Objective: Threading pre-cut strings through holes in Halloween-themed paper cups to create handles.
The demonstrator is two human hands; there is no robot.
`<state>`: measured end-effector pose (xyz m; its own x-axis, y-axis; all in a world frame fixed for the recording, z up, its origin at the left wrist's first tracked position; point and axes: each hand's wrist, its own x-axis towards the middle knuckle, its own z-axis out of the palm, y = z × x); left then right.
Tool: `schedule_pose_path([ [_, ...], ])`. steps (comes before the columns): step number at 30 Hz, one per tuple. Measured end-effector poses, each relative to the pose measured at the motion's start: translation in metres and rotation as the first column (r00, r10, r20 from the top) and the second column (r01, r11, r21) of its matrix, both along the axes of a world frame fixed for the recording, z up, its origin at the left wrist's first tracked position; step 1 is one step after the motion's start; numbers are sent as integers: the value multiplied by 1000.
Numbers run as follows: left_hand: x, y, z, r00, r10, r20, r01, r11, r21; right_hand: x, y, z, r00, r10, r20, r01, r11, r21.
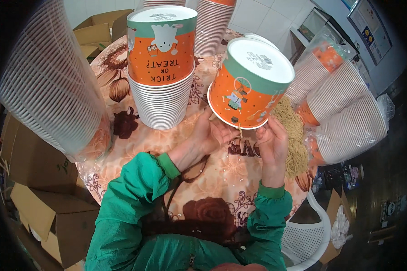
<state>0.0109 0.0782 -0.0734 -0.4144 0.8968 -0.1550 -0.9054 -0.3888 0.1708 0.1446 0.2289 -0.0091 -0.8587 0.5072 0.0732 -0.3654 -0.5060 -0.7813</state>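
Observation:
Upside down and tilted, an orange paper bucket (246,101) with a green band and white base is between my hands over the table. My left hand (212,135) grips its lower left rim, palm up, with fingers reaching under the edge. On the right side of that rim, my right hand (273,142) is closed, thumb and fingers pinched together. A short bit of tan twine (240,132) hangs from the rim between them. To the left stands a nested stack of paper buckets (163,101), also upside down. A bundle of tan twine (295,151) lies beside my right hand.
A tall bagged bucket stack (49,81) leans on the left. More bagged stacks (348,131) lie on the right, and another stack (211,29) stands behind. The round table wears a flowered cloth (212,176). Cardboard boxes (54,198) are at left, a white chair (305,237) at right.

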Motion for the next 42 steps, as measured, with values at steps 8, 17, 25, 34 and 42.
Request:
schedule_pose_path([
  [8, -45, -11, 5, 984, 119, -129, -109, 990, 87, 0, 19, -10, 1000, 8, -23, -9, 999, -32],
  [17, -43, -29, 32, 961, 194, -196, -170, 976, 133, 4, 34, -16, 999, -36, -16, 33, 984, -174],
  [25, -41, -36, 42, 887, 312, -341, -296, 950, 100, 6, 58, -27, 995, 93, 19, -89, 985, -151],
  [34, -41, -40, 51, 778, 325, -538, -336, 938, 81, 0, 63, -36, 987, 23, 158, 2, 988, -156],
  [42, -19, -46, 75, 534, 296, -792, -465, 885, 17, 3, 58, -32, 1000, 5, 27, -4, 1000, -30],
])
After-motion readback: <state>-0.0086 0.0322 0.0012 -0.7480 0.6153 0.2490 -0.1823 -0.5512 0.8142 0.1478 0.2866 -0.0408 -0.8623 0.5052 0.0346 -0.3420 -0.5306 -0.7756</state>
